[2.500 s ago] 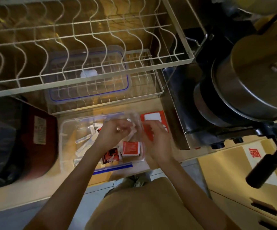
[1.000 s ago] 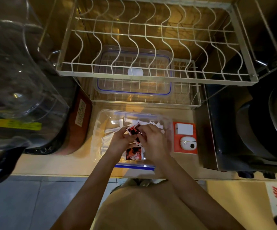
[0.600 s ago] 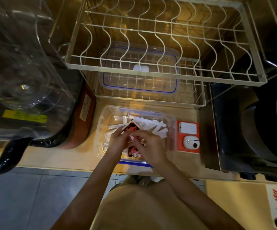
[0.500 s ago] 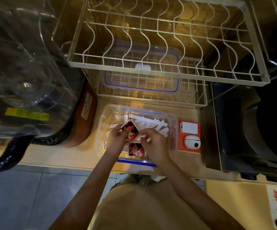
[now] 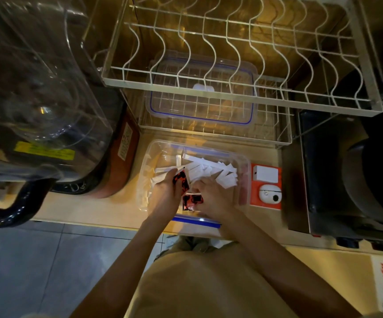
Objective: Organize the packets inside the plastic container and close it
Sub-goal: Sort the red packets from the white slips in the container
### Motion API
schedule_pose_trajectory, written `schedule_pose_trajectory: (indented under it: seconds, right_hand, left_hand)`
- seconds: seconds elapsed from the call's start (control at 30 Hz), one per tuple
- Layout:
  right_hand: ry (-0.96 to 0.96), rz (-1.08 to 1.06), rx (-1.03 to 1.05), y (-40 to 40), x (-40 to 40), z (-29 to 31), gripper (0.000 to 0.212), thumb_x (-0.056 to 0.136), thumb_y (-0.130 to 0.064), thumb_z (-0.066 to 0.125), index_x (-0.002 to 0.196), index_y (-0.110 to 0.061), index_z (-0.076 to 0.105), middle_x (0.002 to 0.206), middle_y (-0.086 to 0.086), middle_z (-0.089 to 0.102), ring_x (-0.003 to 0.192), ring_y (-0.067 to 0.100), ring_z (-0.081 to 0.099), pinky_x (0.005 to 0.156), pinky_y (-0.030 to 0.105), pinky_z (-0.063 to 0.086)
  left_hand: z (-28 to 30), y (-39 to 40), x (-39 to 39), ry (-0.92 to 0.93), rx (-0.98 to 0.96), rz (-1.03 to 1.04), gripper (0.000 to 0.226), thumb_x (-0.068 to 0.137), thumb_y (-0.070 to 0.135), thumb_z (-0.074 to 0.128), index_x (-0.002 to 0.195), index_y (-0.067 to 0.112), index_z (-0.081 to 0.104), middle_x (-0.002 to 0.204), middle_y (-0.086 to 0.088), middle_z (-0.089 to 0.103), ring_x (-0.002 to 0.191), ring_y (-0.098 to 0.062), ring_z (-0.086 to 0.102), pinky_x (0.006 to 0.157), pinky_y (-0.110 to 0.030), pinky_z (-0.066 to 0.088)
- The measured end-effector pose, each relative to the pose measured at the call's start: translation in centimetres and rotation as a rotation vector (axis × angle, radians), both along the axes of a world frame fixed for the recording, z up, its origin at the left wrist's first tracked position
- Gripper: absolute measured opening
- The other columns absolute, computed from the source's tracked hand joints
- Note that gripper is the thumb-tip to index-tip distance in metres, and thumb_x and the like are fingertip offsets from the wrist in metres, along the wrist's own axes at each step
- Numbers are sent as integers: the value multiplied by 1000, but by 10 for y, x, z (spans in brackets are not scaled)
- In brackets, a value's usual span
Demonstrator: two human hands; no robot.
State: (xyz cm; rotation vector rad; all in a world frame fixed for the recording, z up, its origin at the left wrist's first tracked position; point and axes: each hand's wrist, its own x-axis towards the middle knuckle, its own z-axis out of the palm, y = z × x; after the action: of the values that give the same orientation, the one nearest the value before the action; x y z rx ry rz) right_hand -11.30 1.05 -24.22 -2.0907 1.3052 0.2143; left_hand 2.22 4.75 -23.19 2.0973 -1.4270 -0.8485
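- The plastic container (image 5: 150, 154) sits open on the table (image 5: 98, 208), just in front of the person, with both hands inside it.
- The left hand (image 5: 164, 193) is clamped on a red-and-black packet (image 5: 181, 181), thumb and fingers pinching it upright, probably so it can be slotted on edge rather than laid flat.
- The right hand (image 5: 211, 196) rests palm-down at about 3 o'clock from the left one, fingers curled over the contents. Whether it grips anything I cannot tell; it looks to be pressing packets aside to make room.
- Between the hands, toward 6 o'clock, another red packet (image 5: 191, 201) lies flat on the container floor.
- The white packets (image 5: 211, 172) fan in an overlapping row across the 12-to-2 o'clock part of the container, with a looser group of white sachets (image 5: 149, 184) along the 9 o'clock wall. Sorting by kind appears to be under way but unfinished.
- The clear lid (image 5: 201, 97), with its blue seal, lies on the lower tier of the wire dish rack (image 5: 215, 84) at 12 o'clock, parked out of the way, so closing has not been done.
- An orange box (image 5: 265, 187) sits touching or just beside the container at 3 o'clock, and a water jug (image 5: 36, 88) stands at 9 o'clock.
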Motion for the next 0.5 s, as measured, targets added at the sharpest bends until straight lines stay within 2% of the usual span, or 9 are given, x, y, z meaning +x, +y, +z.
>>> schedule_pose_trajectory:
  seconds: [0.13,0.2,0.23,0.3,0.37,0.43,0.5]
  right_hand:
    - [-84,-101,6,-2,-10,13,20,85,-16,63,105,-16,62,105,5,66,96,20,60,80,34,51]
    - [-197,-188,51,-7,-17,23,19,85,-16,63,104,-16,67,94,0,70,83,16,64,75,32,54]
    - [-265,-252,80,-10,-20,30,18,85,-14,64,102,-15,69,86,-3,70,76,10,64,71,26,53]
    - [-455,-459,152,-16,-24,42,11,81,-7,68,89,-15,70,73,-10,66,63,-3,61,61,13,49]
    - [-640,-664,200,-19,-26,49,24,77,-1,71,75,-25,66,62,-12,68,57,-7,62,56,13,49]
    - [-708,-731,261,-19,-24,52,27,76,-3,72,73,-29,65,58,-18,70,57,-8,64,55,12,50]
    - [-742,-763,335,-15,-17,51,20,76,-2,72,75,-21,66,57,-17,70,56,-8,64,52,8,47]
  left_hand:
    - [2,-2,2,52,2,102,35,95,21,44,129,12,49,106,-22,69,91,-34,67,70,-33,51]
    - [2,-1,2,106,6,125,35,95,20,46,128,11,50,110,-21,68,95,-33,66,75,-34,54]
    - [1,0,1,153,11,137,35,94,20,46,128,11,49,112,-20,67,98,-33,65,78,-37,55]
    - [2,1,-1,317,34,192,34,94,16,47,127,9,49,113,-16,63,103,-32,62,82,-40,56]
    - [8,0,-3,515,66,271,34,93,10,49,127,7,48,113,-13,59,102,-27,60,77,-33,54]
    - [13,-4,-4,675,131,345,34,91,9,52,124,9,52,111,-15,62,97,-27,62,72,-31,55]
    - [20,-8,-3,823,206,381,29,91,11,52,119,14,56,97,-11,66,84,-23,65,64,-28,55]
